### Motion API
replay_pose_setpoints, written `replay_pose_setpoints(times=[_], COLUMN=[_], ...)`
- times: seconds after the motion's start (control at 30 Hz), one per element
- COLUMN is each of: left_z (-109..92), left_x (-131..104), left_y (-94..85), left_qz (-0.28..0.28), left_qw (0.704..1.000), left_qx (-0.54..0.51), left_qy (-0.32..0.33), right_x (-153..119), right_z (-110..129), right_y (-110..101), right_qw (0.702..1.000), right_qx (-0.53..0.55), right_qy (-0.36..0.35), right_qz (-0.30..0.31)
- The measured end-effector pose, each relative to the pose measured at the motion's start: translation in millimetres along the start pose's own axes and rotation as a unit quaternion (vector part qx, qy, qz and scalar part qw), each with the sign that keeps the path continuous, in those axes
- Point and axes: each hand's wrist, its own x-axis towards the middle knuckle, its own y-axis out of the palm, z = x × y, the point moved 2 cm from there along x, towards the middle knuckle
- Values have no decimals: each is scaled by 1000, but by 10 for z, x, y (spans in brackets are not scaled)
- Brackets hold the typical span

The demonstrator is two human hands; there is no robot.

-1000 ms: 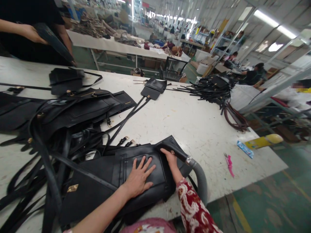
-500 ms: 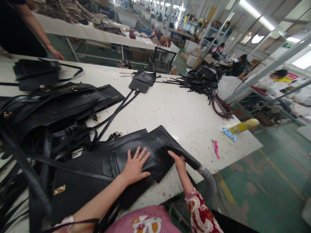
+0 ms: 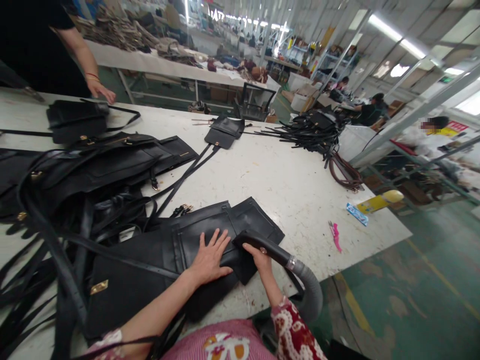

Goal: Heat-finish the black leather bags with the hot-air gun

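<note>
A black leather bag (image 3: 131, 295) with a gold clasp lies flat and unfolded on the table in front of me. My left hand (image 3: 210, 260) rests on its pocket panel, fingers spread and palm down. In my right hand (image 3: 261, 259) is a black hose nozzle (image 3: 275, 251), gripped from below. Its tip touches or hovers just over the bag's panel beside my left fingertips; I cannot tell which. From the nozzle's rear a grey ribbed hose (image 3: 313, 290) bends down past the table edge.
More black bags (image 3: 112, 165) and loose straps are heaped at left. Farther back lie a small black bag (image 3: 225, 132) and a pile of straps (image 3: 315, 125). Pink thread snips (image 3: 335, 236) and a yellow can (image 3: 380, 201) sit at right. A co-worker's hand (image 3: 101, 90) is across the table.
My right hand has drawn the nozzle left across the bag, toward my left hand. My left hand stays spread on the bag. The view has shifted slightly.
</note>
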Motion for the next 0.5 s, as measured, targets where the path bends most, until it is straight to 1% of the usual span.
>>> replay_pose_setpoints(times=[0.07,0.17,0.23,0.33,0.4,0.43,0.47,0.5], left_z=[5,-9,-45,-97,-73,-26,46,138], left_x=[-43,-84,-91,-168,-352,-499,-680,-890], left_y=[12,39,40,9,-11,-18,-22,-22], left_qz=[2,-4,-12,-15,-12,-21,-45,-84], left_qw=[1000,999,999,998,998,997,997,993], left_qx=[-7,-21,-30,-45,-56,-60,-64,-68], left_qy=[8,24,25,28,39,31,6,-39], right_x=[-62,-118,-40,208,354,399,422,422], right_z=[5,-37,-34,66,174,230,284,332], right_y=[-46,-69,9,225,334,355,352,328], right_qw=[1000,999,999,996,994,993,992,989], right_qx=[-9,-31,-52,-73,-73,-70,-69,-69], right_qy=[1,8,-5,-51,-79,-91,-108,-128], right_qz=[9,1,-7,4,12,12,13,13])
